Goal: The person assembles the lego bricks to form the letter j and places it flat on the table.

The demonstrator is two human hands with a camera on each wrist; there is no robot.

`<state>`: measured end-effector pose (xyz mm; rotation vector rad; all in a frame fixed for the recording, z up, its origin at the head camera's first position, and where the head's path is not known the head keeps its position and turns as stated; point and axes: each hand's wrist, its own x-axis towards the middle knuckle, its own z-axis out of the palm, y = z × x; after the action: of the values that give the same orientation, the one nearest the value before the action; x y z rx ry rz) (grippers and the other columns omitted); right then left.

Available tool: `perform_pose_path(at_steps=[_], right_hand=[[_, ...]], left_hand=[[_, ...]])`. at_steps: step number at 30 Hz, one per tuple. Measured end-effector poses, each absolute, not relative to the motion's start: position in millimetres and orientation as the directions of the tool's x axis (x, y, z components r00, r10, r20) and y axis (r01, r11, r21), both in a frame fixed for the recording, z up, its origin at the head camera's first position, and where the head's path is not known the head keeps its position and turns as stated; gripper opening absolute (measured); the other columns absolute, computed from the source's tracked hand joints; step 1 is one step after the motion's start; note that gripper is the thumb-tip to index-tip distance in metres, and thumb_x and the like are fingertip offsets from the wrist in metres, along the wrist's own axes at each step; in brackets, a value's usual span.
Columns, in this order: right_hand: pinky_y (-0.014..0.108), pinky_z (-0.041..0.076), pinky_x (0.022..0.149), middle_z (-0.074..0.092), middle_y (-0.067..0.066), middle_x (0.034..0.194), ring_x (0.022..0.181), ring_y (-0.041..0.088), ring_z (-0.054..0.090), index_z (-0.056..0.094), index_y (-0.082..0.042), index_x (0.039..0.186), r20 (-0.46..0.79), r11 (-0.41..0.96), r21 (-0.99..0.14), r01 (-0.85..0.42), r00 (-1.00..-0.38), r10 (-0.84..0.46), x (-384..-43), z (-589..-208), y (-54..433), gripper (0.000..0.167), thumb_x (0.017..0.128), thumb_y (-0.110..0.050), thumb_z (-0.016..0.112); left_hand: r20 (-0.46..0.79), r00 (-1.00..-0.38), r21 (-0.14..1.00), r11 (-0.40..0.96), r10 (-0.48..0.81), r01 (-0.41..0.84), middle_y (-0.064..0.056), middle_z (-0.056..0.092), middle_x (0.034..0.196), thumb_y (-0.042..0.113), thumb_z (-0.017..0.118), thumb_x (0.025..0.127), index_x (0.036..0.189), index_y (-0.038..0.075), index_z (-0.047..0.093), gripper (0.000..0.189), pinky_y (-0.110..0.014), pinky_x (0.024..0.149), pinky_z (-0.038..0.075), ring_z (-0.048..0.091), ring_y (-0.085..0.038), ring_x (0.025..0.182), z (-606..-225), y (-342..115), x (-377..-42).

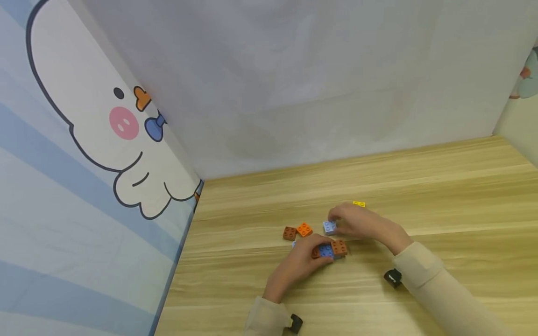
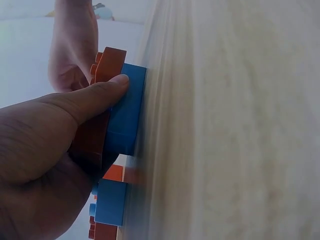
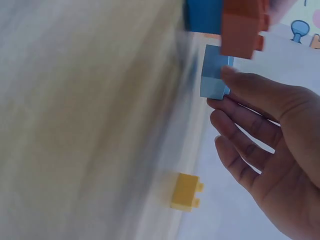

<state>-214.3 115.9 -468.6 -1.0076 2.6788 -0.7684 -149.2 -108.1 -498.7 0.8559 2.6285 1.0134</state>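
My left hand (image 1: 303,255) grips a small stack of toy building bricks from the side. Orange-brown bricks (image 1: 339,248) sit at its two ends on top, with a blue studded brick (image 1: 326,252) showing between them. In the left wrist view the thumb presses the side of the stack, above its blue lower brick (image 2: 125,112), close over the table. Just beyond the stack, my right hand (image 1: 359,223) pinches a light blue brick (image 1: 329,227) between thumb and index finger. Its other fingers are spread and loosely bent in the right wrist view.
A brown brick (image 1: 289,233) and an orange brick (image 1: 304,229) lie beyond the left hand. Another light blue brick (image 1: 293,244) is mostly hidden by that hand. Behind the right hand lies a yellow brick (image 1: 359,204). A pale wall (image 1: 315,93) borders the wooden table (image 1: 462,196) at the back.
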Motion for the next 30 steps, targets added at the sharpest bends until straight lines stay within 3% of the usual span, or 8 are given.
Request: perform_pose_path(at_steps=[6,17,30], right_hand=[[0.049,0.055,0.097,0.073,0.009,0.117,0.112,0.029,0.067,0.069,-0.005,0.119,0.071,0.635,-0.524,-0.568,-0.772,-0.632,-204.2,-456.0,127.1,0.025,0.096,-0.015,0.07],[0.049,0.054,0.098,0.071,0.009,0.124,0.116,0.03,0.066,0.07,-0.007,0.123,0.12,0.614,-0.496,-0.614,-0.749,-0.652,-188.4,-436.2,139.1,0.028,0.097,-0.016,0.07],[0.041,0.056,0.09,0.073,-0.001,0.112,0.105,0.022,0.068,0.074,-0.013,0.117,0.119,0.566,-0.508,-0.649,-0.703,-0.701,-178.5,-436.8,146.7,0.023,0.095,-0.02,0.073]], left_hand=[[0.035,-0.813,0.658,0.599,0.581,0.456,-0.002,0.069,0.133,0.028,0.071,0.096,0.134,0.015,0.064,0.04,-0.025,0.102,0.052,0.065,-0.012,0.12,-503.5,-110.4,-156.2],[0.022,-0.82,0.669,0.601,0.572,0.438,-0.001,0.069,0.133,0.028,0.071,0.096,0.135,0.016,0.064,0.041,-0.027,0.1,0.053,0.065,-0.015,0.119,-501.8,-111.8,-164.0],[0.007,-0.816,0.69,0.588,0.577,0.422,-0.003,0.069,0.129,0.026,0.072,0.096,0.133,0.015,0.065,0.038,-0.023,0.095,0.052,0.064,-0.014,0.114,-495.8,-104.5,-165.4]])
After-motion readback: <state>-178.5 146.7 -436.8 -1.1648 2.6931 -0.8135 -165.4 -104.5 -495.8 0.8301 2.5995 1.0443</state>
